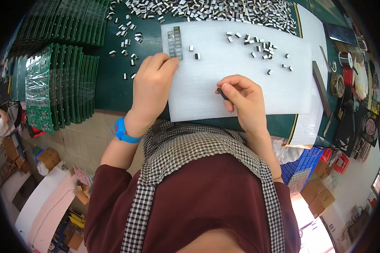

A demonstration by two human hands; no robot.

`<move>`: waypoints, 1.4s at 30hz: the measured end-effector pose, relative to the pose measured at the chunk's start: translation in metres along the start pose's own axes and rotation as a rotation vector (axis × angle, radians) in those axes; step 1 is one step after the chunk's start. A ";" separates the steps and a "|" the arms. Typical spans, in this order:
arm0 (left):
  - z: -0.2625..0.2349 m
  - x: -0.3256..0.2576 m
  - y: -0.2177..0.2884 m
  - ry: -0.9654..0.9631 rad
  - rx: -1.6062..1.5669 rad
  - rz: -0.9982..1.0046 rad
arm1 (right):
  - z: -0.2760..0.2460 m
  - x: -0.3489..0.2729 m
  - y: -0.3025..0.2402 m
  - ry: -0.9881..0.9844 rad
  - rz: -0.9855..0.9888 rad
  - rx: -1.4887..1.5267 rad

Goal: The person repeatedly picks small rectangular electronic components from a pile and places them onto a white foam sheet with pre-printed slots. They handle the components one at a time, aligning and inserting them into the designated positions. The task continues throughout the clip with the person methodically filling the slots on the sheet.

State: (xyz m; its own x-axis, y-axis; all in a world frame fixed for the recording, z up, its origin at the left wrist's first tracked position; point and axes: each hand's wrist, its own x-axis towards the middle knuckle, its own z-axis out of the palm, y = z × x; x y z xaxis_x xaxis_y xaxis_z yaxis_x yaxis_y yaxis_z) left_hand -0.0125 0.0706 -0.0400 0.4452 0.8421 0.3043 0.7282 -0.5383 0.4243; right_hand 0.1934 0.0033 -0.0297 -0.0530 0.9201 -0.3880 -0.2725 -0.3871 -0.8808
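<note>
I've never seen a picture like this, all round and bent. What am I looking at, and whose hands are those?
There is no machine here: a person wears a wide-angle camera on the head, looking down, so straight edges curve and you see their own apron and arms. The left hand, with a blue wristband, rests its fingertips at a neat block of small grey parts laid in rows on a white foam sheet. The right hand pinches a small dark piece; what it is exactly is too small to tell. More loose parts lie scattered on the sheet, and a big heap of them sits behind it on the green table. Stacks of green circuit boards stand at the left.
</note>
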 end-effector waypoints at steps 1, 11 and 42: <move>0.003 0.000 0.000 0.013 0.073 0.054 | -0.001 0.001 0.001 0.003 0.006 0.023; -0.005 0.001 -0.007 0.022 -0.826 -0.440 | 0.008 -0.004 -0.002 0.087 -0.153 -0.122; -0.019 0.000 0.005 -0.012 -0.385 -0.291 | 0.004 -0.002 0.007 0.024 -0.356 -0.316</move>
State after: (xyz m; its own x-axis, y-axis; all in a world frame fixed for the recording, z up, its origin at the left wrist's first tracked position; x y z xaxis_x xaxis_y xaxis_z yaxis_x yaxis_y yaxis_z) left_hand -0.0189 0.0674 -0.0219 0.2591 0.9587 0.1170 0.5788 -0.2511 0.7758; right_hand 0.1883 -0.0014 -0.0337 0.0137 0.9987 -0.0499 0.0361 -0.0504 -0.9981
